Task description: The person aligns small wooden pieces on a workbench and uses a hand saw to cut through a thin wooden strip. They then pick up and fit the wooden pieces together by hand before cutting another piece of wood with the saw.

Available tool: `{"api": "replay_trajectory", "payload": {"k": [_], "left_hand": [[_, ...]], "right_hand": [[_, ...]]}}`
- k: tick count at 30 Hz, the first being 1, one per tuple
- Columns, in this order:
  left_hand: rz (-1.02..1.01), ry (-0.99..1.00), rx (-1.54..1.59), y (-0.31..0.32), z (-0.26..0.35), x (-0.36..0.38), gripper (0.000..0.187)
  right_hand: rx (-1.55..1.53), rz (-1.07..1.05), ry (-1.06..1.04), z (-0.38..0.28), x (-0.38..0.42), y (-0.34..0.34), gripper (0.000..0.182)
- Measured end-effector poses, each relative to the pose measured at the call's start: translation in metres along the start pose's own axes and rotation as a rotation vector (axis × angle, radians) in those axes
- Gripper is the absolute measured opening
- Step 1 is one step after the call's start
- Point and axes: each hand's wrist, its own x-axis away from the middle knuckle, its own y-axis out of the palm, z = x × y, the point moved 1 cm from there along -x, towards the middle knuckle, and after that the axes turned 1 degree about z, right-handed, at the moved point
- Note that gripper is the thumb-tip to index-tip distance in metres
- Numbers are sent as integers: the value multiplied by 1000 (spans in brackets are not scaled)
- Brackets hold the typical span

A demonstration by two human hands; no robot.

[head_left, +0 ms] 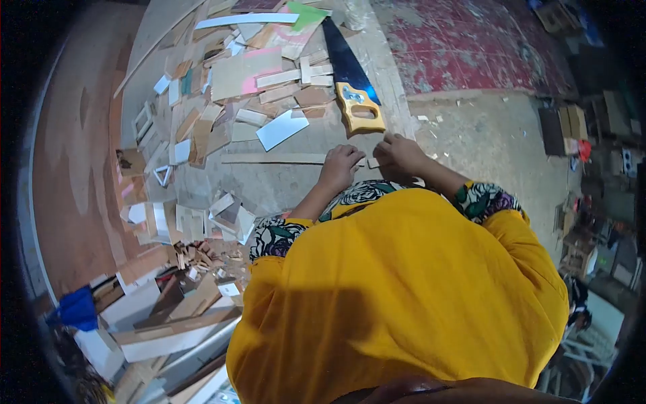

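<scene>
Presently I am watching both hands working low over the dusty grey workbench top, from a head camera looking steeply down past a yellow garment with floral sleeves.

The left hand is curling its fingers downward onto the right end of a long thin pale wooden strip that is lying flat and running away to the left of those fingers. The fingers are looking bent and closed against the wood; whether they are pinching it or only pressing it I cannot tell.

The right hand is sitting just beside the left, fingertips drawn together on a small pale piece of wood lying between the two hands. The grip is appearing pinched, though the piece is too small to make out further.

Just beyond the right fingertips, a handsaw with a dark blue blade and yellow wooden handle is lying flat, handle nearest the fingers, not touched.

Farther out past the left fingers, a scatter of plywood and white board offcuts is covering the bench.
</scene>
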Motion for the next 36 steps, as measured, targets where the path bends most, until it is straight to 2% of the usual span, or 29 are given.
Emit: {"api": "replay_trajectory", "payload": {"k": [3, 5, 8, 10, 13, 15, 16, 18, 19, 21, 22, 24, 26, 27, 29, 30, 32, 33, 35, 36], "left_hand": [[38, -29, -31, 2, 4, 0, 30], [48, -11, -86, 3, 5, 0, 29], [12, -29, -169, 0, 6, -2, 30], [45, -40, -173, 2, 5, -2, 31], [-7, -105, -146, -2, 8, -4, 30], [57, -57, -199, -4, 12, -3, 31], [60, -68, -206, -6, 15, -2, 31], [151, -96, -306, -12, 20, 0, 32], [154, -98, -314, -14, 21, 4, 32], [138, -269, -334, -21, 19, 12, 34], [145, -264, -342, -26, 17, 17, 34], [298, -338, -246, -38, 13, 28, 37], [276, -402, -231, -49, 8, 37, 39], [285, -432, -267, -55, 3, 37, 40], [288, -418, -374, -61, -2, 41, 40], [291, -412, -378, -63, -6, 42, 40], [223, -365, -372, -65, -11, 43, 40], [225, -355, -370, -64, -14, 44, 40], [173, -334, -348, -63, -23, 41, 37], [173, -325, -341, -62, -26, 41, 37]], "right_hand": [[-16, 17, -120, 7, -4, -12, 21], [-138, -207, -42, 24, -25, -11, 17], [-263, -159, -217, 32, -72, -50, 19], [-232, -173, -123, 18, -109, -77, 21], [-200, -119, -194, 8, -169, -79, 24], [-217, 240, -219, -4, -194, -73, 26], [-223, 238, -231, -10, -197, -70, 26], [-123, 432, -159, -22, -194, -72, 35], [-126, 167, -138, -28, -185, -73, 35], [-61, -106, -176, -33, -160, -51, 33], [50, -145, -227, -39, -143, -31, 31], [19, -201, -276, -41, -107, -10, 26], [-64, -58, -300, -40, -81, -3, 28], [-70, -65, -304, -40, -79, -6, 28], [-180, 151, -321, -44, -70, -16, 20], [-176, 158, -321, -44, -68, -21, 20], [87, 404, -246, -41, -62, -31, 27], [94, 408, -241, -35, -61, -27, 27], [-1, 389, -6, -12, -72, -12, 38], [7, 390, 2, -4, -75, -5, 38]]}}
